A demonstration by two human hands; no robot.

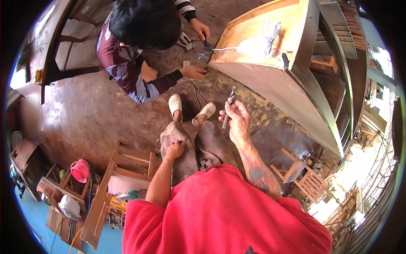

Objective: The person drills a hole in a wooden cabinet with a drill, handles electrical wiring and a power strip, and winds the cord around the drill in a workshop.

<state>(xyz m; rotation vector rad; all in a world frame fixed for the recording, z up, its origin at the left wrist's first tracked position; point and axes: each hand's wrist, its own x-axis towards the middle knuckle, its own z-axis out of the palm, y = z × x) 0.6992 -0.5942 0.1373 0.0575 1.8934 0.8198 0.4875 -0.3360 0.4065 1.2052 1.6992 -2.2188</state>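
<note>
A thick metal drill bit (231,95) stands nearly upright in my right hand (237,117), its fluted end up and its smooth shank pointing down between thumb and fingers. My left hand (174,150) rests on my left trouser leg (175,134) with the fingers curled; nothing shows in them. Ahead and to the right of the drill bit lies a large wooden cabinet (258,80), tipped over, with white and grey cable (272,38) on its pale panel. A crouching person (127,63) holds a black cord end (207,45) at the cabinet's near left corner.
A white socket (186,64) and a small tool (186,41) lie on the floor by the person. Behind me on the left are a wooden bench (101,199) and a pink bucket (80,170). A small wooden chair (311,185) stands at the right.
</note>
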